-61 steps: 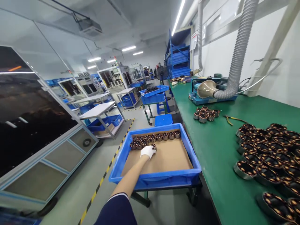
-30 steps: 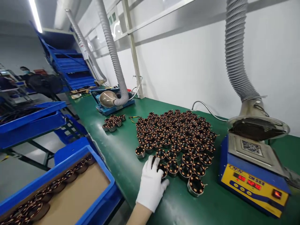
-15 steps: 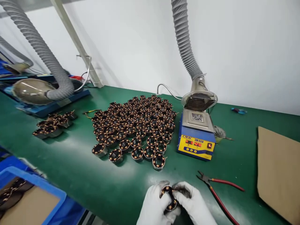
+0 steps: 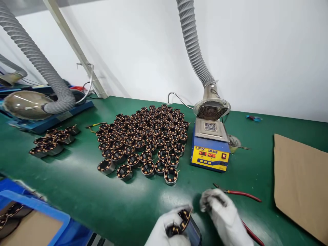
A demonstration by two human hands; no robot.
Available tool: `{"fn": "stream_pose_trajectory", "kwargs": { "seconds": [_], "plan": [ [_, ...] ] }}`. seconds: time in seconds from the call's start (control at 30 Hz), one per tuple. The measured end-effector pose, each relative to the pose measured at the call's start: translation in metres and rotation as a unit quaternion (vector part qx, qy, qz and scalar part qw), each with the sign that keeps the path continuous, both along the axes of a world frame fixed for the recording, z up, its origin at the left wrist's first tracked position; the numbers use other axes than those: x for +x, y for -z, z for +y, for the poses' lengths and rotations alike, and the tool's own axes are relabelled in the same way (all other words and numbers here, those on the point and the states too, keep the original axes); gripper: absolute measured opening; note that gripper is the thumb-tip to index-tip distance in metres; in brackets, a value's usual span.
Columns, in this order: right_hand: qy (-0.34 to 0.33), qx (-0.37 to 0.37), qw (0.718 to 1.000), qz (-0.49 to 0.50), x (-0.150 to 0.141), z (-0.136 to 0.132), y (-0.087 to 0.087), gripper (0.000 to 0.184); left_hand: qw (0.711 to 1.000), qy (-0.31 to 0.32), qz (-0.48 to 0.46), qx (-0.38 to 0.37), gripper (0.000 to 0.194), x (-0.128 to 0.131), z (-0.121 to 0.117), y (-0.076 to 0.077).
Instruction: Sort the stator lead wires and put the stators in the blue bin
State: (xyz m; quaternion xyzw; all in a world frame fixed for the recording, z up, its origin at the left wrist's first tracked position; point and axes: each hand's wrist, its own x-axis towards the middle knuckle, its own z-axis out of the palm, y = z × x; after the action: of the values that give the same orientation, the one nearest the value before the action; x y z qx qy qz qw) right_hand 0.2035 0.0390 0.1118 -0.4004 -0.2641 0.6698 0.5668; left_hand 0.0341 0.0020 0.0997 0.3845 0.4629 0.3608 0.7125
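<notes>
My left hand [image 4: 167,230], in a white glove, is closed around a copper-wound stator ring [image 4: 182,222] at the near edge of the green bench [image 4: 77,184]. My right hand [image 4: 222,215], also gloved and with dirty fingertips, hovers just right of the ring with its fingers curled; nothing shows in it. A large cluster of the same stator rings [image 4: 143,140] stands on the bench ahead. A blue and yellow solder pot [image 4: 210,147] sits to the right of the cluster.
Red-handled cutters [image 4: 238,194] lie by my right hand. A cardboard sheet [image 4: 299,177] rests at the right. A smaller group of rings [image 4: 51,143] and a grey extraction hose [image 4: 38,61] are at the left. A blue bin [image 4: 38,212] with cardboard stands at the lower left.
Earlier my left hand went from the blue bin to the cluster and took a ring. In the last half second my right hand has come off the ring and moved right.
</notes>
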Motion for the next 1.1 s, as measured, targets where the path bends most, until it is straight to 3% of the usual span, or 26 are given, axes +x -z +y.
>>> {"fn": "stream_pose_trajectory", "kwargs": {
  "seconds": [0.07,0.13,0.23,0.3,0.37,0.47,0.57,0.6,0.7,0.77,0.93,1.0,1.1],
  "plan": [
    [-0.145,-0.028,0.987,0.057,-0.015,-0.012,0.011,0.039,0.999,0.021,0.041,0.029,0.035,-0.004,0.012,-0.004],
    [-0.246,-0.054,0.954,0.166,-0.029,-0.021,0.020,0.051,0.992,0.035,0.102,0.072,0.036,-0.006,0.020,-0.002],
    [-0.230,-0.120,0.924,0.280,-0.037,-0.028,0.028,0.032,0.954,0.043,0.231,0.186,0.057,-0.009,0.019,0.007],
    [-0.197,-0.160,0.914,0.316,-0.035,-0.028,0.029,0.026,0.920,0.052,0.278,0.270,0.080,-0.013,0.012,0.012],
    [-0.185,-0.164,0.910,0.333,-0.034,-0.027,0.029,0.026,0.901,0.070,0.293,0.313,0.088,-0.015,0.009,0.013],
    [-0.181,-0.140,0.914,0.335,-0.038,-0.025,0.031,0.026,0.928,0.065,0.256,0.264,0.070,-0.014,0.015,0.007],
    [-0.209,-0.125,0.915,0.322,-0.044,-0.025,0.037,0.029,0.959,0.036,0.177,0.216,0.020,-0.007,0.033,0.000],
    [-0.221,-0.118,0.915,0.315,-0.044,-0.024,0.040,0.031,0.970,0.015,0.157,0.188,0.016,-0.005,0.039,-0.001],
    [-0.250,-0.099,0.913,0.306,-0.043,-0.024,0.044,0.038,0.990,-0.089,0.082,0.076,0.028,-0.007,0.052,-0.001],
    [-0.251,-0.107,0.911,0.309,-0.041,-0.025,0.043,0.041,0.988,-0.137,0.051,0.051,0.030,-0.012,0.054,0.001],
    [-0.221,-0.142,0.916,0.303,-0.043,-0.025,0.033,0.033,0.984,-0.037,0.164,0.066,0.023,-0.003,0.038,-0.004],
    [-0.213,-0.145,0.919,0.298,-0.044,-0.026,0.032,0.031,0.981,-0.078,0.155,0.088,0.015,0.009,0.035,-0.006],
    [-0.233,-0.140,0.919,0.285,-0.042,-0.026,0.036,0.032,0.979,-0.183,0.087,0.020,0.015,0.013,0.040,-0.002]
  ]
}}
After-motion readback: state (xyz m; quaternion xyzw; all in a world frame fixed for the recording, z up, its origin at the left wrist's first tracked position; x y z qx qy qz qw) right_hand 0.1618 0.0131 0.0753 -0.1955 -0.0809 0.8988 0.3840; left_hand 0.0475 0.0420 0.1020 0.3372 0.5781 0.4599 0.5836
